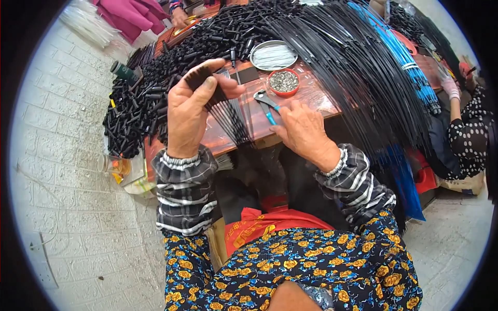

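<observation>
My left hand (193,103) is raised over the near left of the table, its thumb and fingers closed on a fanned bundle of thin dark rods (228,116). Their brown-black upper ends show between thumb and fingers, and the rods slant down toward the table edge. My right hand (306,132) grips pliers (266,103) with blue handles, their jaws pointing up and left. Just beyond the pliers stands a red bowl (285,83) of small metal pieces. Behind it, a round metal dish (273,55) holds thin white pieces.
Black tubular parts (155,98) are heaped along the left and back of the table (215,136). Long black rods (358,67) spread over the right side, beside a blue-wrapped bundle (402,54). Co-workers' hands show at the back (179,17) and far right (450,87).
</observation>
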Available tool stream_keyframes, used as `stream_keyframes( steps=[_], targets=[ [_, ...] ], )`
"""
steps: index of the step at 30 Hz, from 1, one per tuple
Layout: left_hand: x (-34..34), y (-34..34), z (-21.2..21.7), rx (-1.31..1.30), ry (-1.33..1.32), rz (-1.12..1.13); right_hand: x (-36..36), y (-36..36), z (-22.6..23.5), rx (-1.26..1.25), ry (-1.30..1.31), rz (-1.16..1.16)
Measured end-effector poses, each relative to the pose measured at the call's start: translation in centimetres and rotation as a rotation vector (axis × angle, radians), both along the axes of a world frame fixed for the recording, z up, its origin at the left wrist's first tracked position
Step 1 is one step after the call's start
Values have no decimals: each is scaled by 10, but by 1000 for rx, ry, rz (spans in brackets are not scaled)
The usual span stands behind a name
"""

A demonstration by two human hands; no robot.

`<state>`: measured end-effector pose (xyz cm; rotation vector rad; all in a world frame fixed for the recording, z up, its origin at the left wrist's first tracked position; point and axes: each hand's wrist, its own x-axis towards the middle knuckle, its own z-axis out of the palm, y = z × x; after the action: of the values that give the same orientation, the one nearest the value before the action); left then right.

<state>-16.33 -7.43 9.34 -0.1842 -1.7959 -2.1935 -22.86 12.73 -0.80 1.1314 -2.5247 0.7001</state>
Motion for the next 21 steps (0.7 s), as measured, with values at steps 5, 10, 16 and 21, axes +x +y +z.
stream_keyframes(
  steps=[5, 10, 16, 21],
  targets=[
    [-2, -3, -1, -59, 12, 26, -54, -10, 54, 116, -7, -57],
    [7, -7, -7, -58, 78, 25, -136, -75, 44, 22, -23, -89],
    [5, 7, -5, -6, 72, 48, -212, -76, 13, 157, -56, -105],
    [9, -4, -8, -12, 74, 91, -214, -88, 6, 175, 10, -23]
  ],
)
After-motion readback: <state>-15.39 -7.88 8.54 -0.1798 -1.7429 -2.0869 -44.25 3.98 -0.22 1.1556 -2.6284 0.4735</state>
